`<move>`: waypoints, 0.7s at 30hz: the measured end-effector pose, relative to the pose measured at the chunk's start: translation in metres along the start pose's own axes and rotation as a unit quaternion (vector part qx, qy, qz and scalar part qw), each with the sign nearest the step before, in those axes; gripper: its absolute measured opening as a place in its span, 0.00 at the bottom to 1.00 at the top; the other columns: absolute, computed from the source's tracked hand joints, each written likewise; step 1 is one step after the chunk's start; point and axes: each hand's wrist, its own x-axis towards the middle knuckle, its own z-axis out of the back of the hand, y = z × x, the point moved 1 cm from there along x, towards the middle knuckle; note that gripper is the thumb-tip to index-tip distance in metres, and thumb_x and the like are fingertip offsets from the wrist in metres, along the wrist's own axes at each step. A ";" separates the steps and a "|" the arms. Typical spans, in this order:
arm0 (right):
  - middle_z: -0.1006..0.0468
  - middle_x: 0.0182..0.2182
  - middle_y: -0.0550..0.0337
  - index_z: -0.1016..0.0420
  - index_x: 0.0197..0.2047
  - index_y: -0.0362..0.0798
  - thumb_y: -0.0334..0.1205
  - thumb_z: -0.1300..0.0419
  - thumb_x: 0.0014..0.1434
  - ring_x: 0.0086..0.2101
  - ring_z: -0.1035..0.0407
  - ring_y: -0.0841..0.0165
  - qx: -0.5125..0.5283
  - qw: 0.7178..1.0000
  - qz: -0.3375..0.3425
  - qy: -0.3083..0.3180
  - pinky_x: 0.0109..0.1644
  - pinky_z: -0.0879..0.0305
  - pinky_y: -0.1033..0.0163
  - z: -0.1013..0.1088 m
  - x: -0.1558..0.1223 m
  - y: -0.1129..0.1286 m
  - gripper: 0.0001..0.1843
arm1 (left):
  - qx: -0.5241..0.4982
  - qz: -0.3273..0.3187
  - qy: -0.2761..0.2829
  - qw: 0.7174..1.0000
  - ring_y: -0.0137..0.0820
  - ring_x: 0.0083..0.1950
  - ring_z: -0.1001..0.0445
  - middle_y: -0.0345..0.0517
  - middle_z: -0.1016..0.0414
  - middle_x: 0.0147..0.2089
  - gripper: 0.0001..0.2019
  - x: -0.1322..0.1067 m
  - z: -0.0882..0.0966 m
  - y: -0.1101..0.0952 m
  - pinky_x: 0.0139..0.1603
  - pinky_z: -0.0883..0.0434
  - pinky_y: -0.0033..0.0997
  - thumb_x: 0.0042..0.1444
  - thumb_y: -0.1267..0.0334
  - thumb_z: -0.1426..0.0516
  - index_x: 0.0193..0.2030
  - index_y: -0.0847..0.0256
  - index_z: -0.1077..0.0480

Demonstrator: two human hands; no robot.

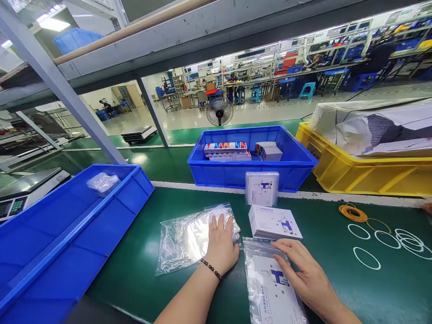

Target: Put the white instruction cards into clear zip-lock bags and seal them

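Observation:
My left hand point(221, 245) lies flat with fingers spread on a pile of clear plastic zip bags point(175, 240). To its right is a clear zip bag with a white printed booklet point(270, 288) inside, close to the table's front. My right hand point(302, 270) touches the upper right of that bag, fingers stretched out and the thumb apart from them. Behind it sits a stack of white booklets point(275, 222) with a purple print. Another bagged booklet pile point(262, 189) leans upright against the blue bin.
A blue bin point(222, 171) holding printed boxes stands at the back. On the left is another blue bin point(111, 234) with bagged items, beside a scale point(30, 189). A yellow crate point(371, 177) is back right; white rings point(366, 258) and orange bands point(353, 213) lie before it.

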 end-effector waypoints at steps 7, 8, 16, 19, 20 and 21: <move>0.24 0.32 0.56 0.27 0.38 0.53 0.46 0.48 0.58 0.33 0.28 0.64 0.042 0.999 -0.006 0.012 0.33 0.29 0.62 -0.005 -0.002 0.000 0.11 | 0.069 -0.003 -0.001 0.998 0.42 0.49 0.34 0.56 0.32 0.42 0.13 0.007 -0.003 0.003 0.51 0.37 0.44 0.46 0.79 0.52 0.37 0.67 0.33; 0.24 0.32 0.55 0.27 0.38 0.53 0.47 0.48 0.58 0.33 0.28 0.64 0.052 0.998 -0.021 0.021 0.33 0.29 0.62 -0.006 -0.003 -0.001 0.12 | 0.061 -0.002 -0.013 0.998 0.41 0.46 0.33 0.55 0.32 0.39 0.12 0.008 -0.002 0.003 0.48 0.34 0.43 0.46 0.80 0.52 0.34 0.66 0.33; 0.26 0.22 0.56 0.23 0.33 0.46 0.65 0.55 0.53 0.20 0.32 0.69 0.260 0.919 -0.247 0.164 0.23 0.34 0.64 -0.014 -0.001 0.000 0.32 | -0.205 -0.170 -0.020 0.964 0.32 0.42 0.30 0.48 0.28 0.38 0.07 -0.006 0.015 -0.018 0.44 0.32 0.32 0.46 0.73 0.49 0.26 0.61 0.31; 0.31 0.15 0.62 0.24 0.35 0.42 0.68 0.55 0.49 0.13 0.39 0.73 0.334 0.869 -0.303 0.207 0.16 0.40 0.66 -0.016 0.000 0.003 0.37 | -0.248 -0.276 0.114 0.922 0.31 0.39 0.28 0.45 0.26 0.38 0.07 -0.017 0.014 -0.030 0.45 0.33 0.29 0.42 0.73 0.47 0.23 0.60 0.30; 0.30 0.14 0.63 0.24 0.35 0.43 0.66 0.52 0.49 0.13 0.38 0.72 0.334 0.867 -0.302 0.212 0.16 0.39 0.66 -0.016 0.001 0.004 0.34 | -0.253 -0.299 0.152 0.908 0.31 0.39 0.28 0.44 0.25 0.37 0.07 -0.020 0.013 -0.033 0.46 0.34 0.29 0.42 0.74 0.47 0.22 0.59 0.30; 0.28 0.15 0.62 0.23 0.36 0.44 0.63 0.49 0.50 0.15 0.36 0.70 0.323 0.874 -0.296 0.212 0.18 0.37 0.65 -0.015 0.001 0.004 0.30 | -0.259 -0.313 0.186 0.895 0.31 0.39 0.28 0.43 0.25 0.37 0.07 -0.023 0.010 -0.035 0.47 0.35 0.28 0.42 0.74 0.46 0.21 0.59 0.30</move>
